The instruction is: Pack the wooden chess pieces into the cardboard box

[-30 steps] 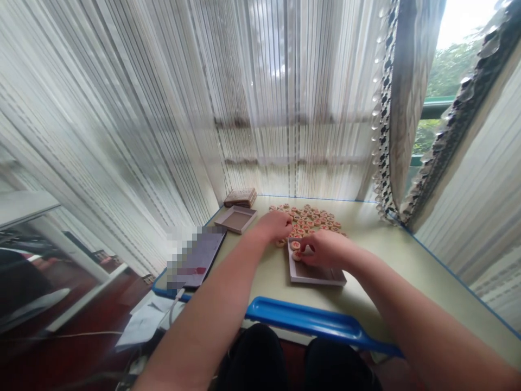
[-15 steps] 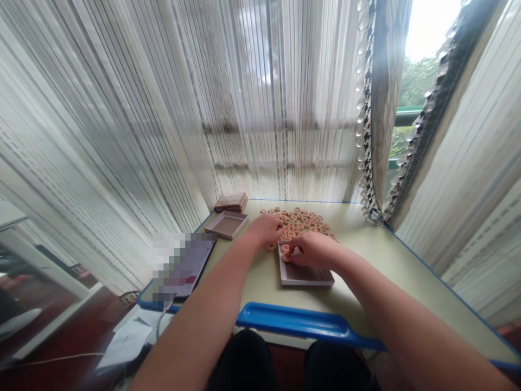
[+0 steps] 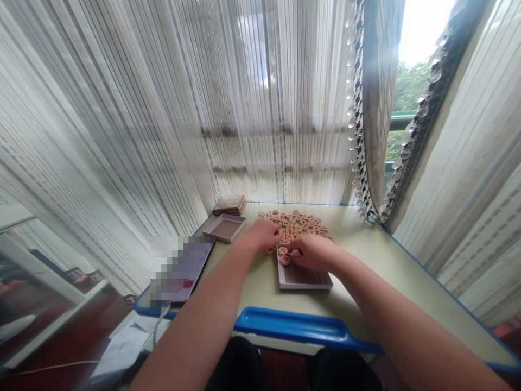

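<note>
Round wooden xiangqi pieces (image 3: 303, 220) with red characters lie in a loose cluster on the table. At the cluster's near left edge is my left hand (image 3: 264, 233), its fingers curled closed; whatever they hold is hidden. My right hand (image 3: 311, 250) is over a shallow box (image 3: 305, 285), thumb and forefinger slightly apart beside two xiangqi pieces (image 3: 284, 260). Those two lie flat, one behind the other, in the box's far left corner. Nothing shows between the right fingertips. Another piece (image 3: 270, 250) lies just below my left hand, partly covered.
A second shallow box part (image 3: 226, 227) stands to the left, with a stack of brown packets or booklets (image 3: 229, 205) behind it. A dark-edged tablet or folder (image 3: 191, 271) lies front left. The blue tray edge (image 3: 293, 326) borders the table's (image 3: 366, 271) front. Curtains hang behind.
My right fingers have let go of the nearer piece in the box and drawn back slightly upward. My left hand stays by the cluster. The camera view has shifted a little.
</note>
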`<move>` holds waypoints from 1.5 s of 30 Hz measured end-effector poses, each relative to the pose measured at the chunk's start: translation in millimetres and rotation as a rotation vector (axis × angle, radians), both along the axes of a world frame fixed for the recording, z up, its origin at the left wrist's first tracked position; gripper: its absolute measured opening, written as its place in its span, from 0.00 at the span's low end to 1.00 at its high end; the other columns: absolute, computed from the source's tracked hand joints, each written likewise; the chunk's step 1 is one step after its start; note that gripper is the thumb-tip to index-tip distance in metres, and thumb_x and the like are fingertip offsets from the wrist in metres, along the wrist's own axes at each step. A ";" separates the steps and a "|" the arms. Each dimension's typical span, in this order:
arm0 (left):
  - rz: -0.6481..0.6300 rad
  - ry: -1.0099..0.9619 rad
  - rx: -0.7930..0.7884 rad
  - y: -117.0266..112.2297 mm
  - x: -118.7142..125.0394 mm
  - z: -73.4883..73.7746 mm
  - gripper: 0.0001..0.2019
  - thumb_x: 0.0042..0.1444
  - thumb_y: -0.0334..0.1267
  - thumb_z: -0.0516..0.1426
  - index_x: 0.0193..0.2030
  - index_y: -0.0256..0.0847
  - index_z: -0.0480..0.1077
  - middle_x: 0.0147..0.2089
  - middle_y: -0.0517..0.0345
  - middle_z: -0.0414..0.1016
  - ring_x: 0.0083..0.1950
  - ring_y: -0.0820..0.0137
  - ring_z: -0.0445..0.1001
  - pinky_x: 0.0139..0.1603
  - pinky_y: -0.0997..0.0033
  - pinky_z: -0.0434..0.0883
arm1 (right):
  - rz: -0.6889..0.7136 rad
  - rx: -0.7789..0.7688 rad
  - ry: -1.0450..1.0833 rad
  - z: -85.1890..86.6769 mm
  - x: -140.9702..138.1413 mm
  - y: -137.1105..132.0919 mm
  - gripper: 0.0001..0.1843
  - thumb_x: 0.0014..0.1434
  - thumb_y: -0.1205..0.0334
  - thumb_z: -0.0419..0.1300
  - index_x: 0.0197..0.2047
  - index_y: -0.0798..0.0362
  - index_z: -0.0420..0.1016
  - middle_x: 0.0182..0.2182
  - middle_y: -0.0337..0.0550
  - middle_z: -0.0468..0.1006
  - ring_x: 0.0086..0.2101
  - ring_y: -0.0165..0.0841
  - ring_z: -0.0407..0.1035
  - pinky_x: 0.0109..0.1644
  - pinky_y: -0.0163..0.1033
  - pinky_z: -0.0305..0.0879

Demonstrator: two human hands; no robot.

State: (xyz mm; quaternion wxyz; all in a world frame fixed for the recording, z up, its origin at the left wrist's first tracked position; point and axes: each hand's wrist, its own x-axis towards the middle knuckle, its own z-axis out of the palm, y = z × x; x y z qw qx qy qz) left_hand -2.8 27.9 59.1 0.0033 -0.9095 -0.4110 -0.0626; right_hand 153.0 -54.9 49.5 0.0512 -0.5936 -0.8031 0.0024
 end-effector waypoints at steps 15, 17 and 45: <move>-0.005 0.014 0.002 -0.5 0.7 0.3 0.13 0.49 0.37 0.49 0.32 0.41 0.75 0.32 0.54 0.76 0.31 0.71 0.70 0.31 0.75 0.63 | -0.007 -0.015 0.042 0.8 0.4 -1.0 0.20 0.50 0.56 0.54 0.48 0.40 0.71 0.35 0.41 0.78 0.33 0.37 0.70 0.30 0.35 0.57; -0.003 0.009 0.006 -0.9 0.9 0.3 0.13 0.49 0.37 0.49 0.32 0.41 0.75 0.33 0.54 0.76 0.31 0.71 0.70 0.31 0.75 0.63 | -0.005 -0.028 0.049 1.7 0.9 -1.9 0.22 0.49 0.58 0.54 0.50 0.39 0.70 0.35 0.41 0.77 0.32 0.36 0.70 0.29 0.35 0.56; 0.018 0.011 -0.019 -2.1 1.1 2.6 0.13 0.49 0.38 0.50 0.32 0.42 0.75 0.33 0.56 0.77 0.33 0.70 0.71 0.31 0.76 0.64 | 0.039 -0.040 0.052 6.8 -6.6 -5.8 0.14 0.50 0.52 0.55 0.38 0.45 0.76 0.29 0.42 0.76 0.29 0.33 0.68 0.27 0.34 0.53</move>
